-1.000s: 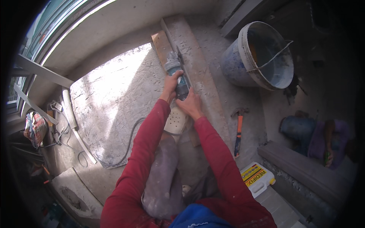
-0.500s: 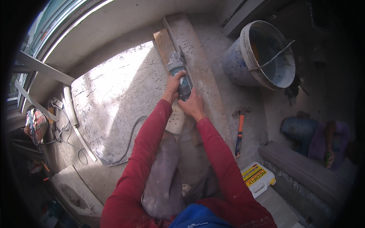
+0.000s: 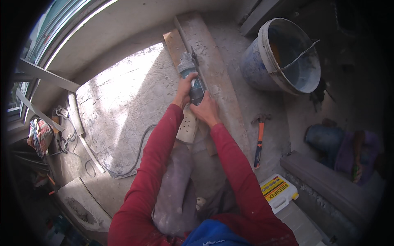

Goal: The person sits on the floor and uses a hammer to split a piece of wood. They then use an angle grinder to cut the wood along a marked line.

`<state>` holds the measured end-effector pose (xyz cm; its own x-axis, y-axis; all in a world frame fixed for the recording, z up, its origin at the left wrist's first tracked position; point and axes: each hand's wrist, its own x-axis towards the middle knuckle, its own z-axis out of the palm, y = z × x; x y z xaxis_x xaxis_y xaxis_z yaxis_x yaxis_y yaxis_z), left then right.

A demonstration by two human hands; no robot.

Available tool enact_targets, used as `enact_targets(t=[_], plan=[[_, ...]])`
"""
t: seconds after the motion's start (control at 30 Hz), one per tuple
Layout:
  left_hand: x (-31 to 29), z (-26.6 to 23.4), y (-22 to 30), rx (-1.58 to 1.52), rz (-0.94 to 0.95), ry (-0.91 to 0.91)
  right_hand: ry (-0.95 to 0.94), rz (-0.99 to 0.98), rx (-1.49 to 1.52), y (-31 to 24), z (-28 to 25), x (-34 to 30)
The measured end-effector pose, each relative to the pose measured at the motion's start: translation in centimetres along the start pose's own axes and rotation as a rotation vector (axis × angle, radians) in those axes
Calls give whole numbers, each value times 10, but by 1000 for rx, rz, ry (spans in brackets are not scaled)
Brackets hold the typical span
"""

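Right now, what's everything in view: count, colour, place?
Angle grinder: one, teal and grey, in both hands
Wooden planks: two, brown, by grinder
Claw hammer: one, orange and dark, right of planks
Bucket: one, whitish, upper right
Jug: one, white and yellow, lower right
Board: one, grey, left of grinder
Cables: several, grey, left
Bundle: one, multicoloured, far left
Window: one, pale, upper left
Coworker: one, purple top, far right
Dark edges: contents unclear
Clog: one, cream, below grinder
Left hand: one, red-sleeved, on grinder's middle
Right hand: one, red-sleeved, on grinder's rear
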<state>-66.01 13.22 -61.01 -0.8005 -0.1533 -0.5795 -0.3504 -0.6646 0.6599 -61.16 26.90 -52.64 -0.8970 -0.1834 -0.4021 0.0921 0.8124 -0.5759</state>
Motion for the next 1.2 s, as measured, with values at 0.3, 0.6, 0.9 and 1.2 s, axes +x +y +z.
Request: enact_targets(t=[0.3, 0.6, 0.9, 1.2], plan=[[2, 0, 5, 29, -25, 3, 6, 8, -12, -4, -2, 2], [-3, 3, 9, -13, -23, 14, 10, -10, -44, -4, 0, 2], [-11, 4, 1, 13, 18, 31, 31, -12, -45, 2, 4, -5], [-17, 4, -4, -5, 29, 7, 25, -27, -64, 4, 1, -13]])
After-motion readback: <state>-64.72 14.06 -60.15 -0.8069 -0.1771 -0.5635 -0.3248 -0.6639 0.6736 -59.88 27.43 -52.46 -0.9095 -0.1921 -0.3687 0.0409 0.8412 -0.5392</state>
